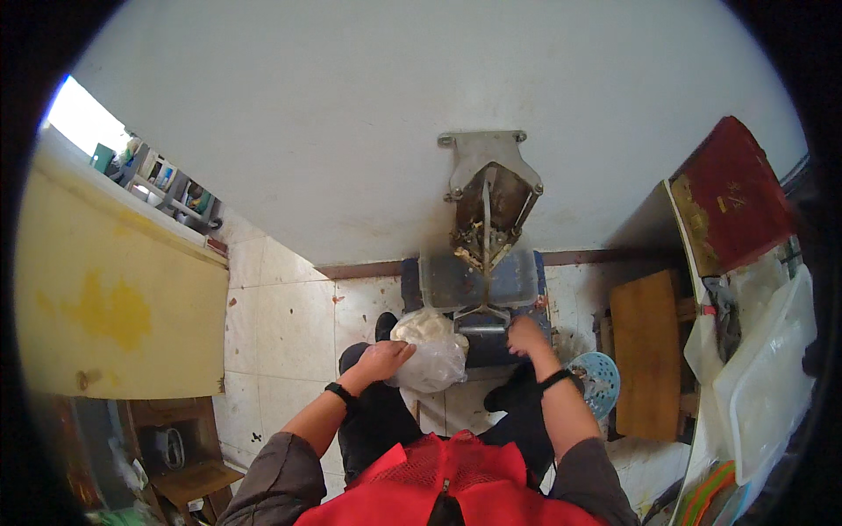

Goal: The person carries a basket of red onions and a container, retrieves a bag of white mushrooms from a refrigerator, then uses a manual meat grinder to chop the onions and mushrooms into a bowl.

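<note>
A clear plastic bag (431, 365) with pale, lumpy contents rests in front of me, near my left knee. My left hand (387, 359) grips the upper left edge of this bag. Bolted to the wall is a metal lever press (496, 158), its jaw area dirty with bits of residue. The press's long lever ends in a crosswise metal handle (481, 329). My right hand (526, 336) is at the right end of that handle with fingers curled; whether it holds anything is hidden. Beneath the press sits a translucent plastic tub (431, 289).
The tub stands on a dark blue support (411, 283). Right of my leg is a light blue perforated basket (605, 388), beside a wooden board (644, 358). A yellow cabinet panel (118, 289) stands left. White trays (763, 381) and a red box (740, 197) line the right side.
</note>
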A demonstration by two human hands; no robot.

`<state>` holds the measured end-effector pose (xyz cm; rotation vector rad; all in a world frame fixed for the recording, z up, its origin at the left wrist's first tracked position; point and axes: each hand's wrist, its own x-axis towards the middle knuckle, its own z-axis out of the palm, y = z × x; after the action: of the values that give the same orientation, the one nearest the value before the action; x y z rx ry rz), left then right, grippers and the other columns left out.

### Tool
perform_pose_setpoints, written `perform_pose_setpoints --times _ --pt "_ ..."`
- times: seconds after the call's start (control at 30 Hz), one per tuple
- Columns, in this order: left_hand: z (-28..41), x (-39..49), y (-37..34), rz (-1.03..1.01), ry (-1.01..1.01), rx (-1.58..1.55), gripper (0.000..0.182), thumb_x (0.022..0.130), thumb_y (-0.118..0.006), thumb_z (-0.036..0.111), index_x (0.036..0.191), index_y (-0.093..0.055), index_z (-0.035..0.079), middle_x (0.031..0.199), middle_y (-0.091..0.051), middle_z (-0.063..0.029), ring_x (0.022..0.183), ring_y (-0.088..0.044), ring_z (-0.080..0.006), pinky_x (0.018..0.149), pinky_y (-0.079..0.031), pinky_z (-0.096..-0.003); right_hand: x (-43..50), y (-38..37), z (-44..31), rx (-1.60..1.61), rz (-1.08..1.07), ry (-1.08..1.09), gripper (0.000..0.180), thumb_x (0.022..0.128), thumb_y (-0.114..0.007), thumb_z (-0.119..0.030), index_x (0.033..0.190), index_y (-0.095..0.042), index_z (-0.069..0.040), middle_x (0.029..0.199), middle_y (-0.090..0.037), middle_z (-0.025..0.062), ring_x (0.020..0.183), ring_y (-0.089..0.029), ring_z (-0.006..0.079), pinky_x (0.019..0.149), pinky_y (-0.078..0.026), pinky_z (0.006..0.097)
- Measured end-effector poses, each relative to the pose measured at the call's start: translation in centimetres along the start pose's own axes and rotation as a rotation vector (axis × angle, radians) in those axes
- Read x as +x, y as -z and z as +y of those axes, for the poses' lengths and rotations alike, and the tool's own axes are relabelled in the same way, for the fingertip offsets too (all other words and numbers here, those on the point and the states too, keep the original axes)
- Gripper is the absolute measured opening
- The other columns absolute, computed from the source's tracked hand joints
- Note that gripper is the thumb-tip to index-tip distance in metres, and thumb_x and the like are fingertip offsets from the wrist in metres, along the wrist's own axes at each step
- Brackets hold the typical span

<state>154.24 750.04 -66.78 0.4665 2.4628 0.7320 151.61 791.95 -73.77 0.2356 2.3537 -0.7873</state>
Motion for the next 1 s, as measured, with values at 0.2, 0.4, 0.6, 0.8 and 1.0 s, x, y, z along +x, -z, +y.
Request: perform_pose_setpoints --times 0.2,0.4,0.6,0.8,1.0 --pt "3.5 0.2 -3.2 -0.203 0.193 -0.382 0.052 0.113 -0.055 0.051 0.109 -0.073 0.002 0.095 -0.075 -0.0197 0.088 -0.073 -0.0353 0.082 -0.057 -0.0467 -9.5 -4.6 -4.9 0.570 -0.515 -0.220 0.083 0.103 -0.053 -0.070 0.142 -0.061 0.002 0.115 -0.077 0.0253 0.091 -0.080 0.0362 0.075 -0.065 0.0487" --pt "9.9 -0.1 -3.0 -0.124 0.042 -0.569 0.046 0.113 -0.058 0.044 0.088 -0.065 0.005 0.070 -0.064 -0.0078 0.061 -0.064 -0.0181 0.058 -0.051 -0.0377 -11.1 -8.5 -8.2 0.918 -0.120 0.033 0.042 0.107 -0.058 -0.040 0.118 -0.066 0.000 0.098 -0.077 0.0185 0.075 -0.078 0.0309 0.060 -0.063 0.0419" --pt "12.9 -0.5 -1.4 0.063 -0.051 -0.516 0.042 0.109 -0.057 0.032 0.079 -0.063 0.003 0.063 -0.067 -0.0078 0.056 -0.066 -0.0181 0.056 -0.052 -0.0362 -10.7 -0.3 -6.6 0.916 0.150 0.174 0.029 0.106 -0.058 -0.033 0.105 -0.063 -0.004 0.091 -0.073 0.0141 0.075 -0.076 0.0259 0.063 -0.062 0.0426" --pt "9.4 -2.0 -0.5 0.076 -0.254 -0.008 0.038 0.095 -0.063 0.031 0.070 -0.067 0.003 0.071 -0.072 -0.0163 0.070 -0.072 -0.0333 0.069 -0.057 -0.0455 -12.8 -2.2 -4.5 0.747 -0.021 -0.126 0.070 0.098 -0.072 -0.053 0.143 -0.051 -0.004 0.106 -0.072 0.0213 0.074 -0.078 0.0300 0.059 -0.063 0.0451" --pt "7.6 -2.1 -1.3 0.011 -0.120 0.068 0.017 0.087 -0.073 0.015 0.101 -0.069 0.007 0.094 -0.073 -0.0192 0.097 -0.073 -0.0420 0.081 -0.058 -0.0468 -12.5 -9.2 -8.3 0.668 0.190 -0.119 0.111 0.093 -0.080 -0.052 0.173 -0.014 -0.011 0.116 -0.072 0.0244 0.069 -0.078 0.0311 0.054 -0.063 0.0439"
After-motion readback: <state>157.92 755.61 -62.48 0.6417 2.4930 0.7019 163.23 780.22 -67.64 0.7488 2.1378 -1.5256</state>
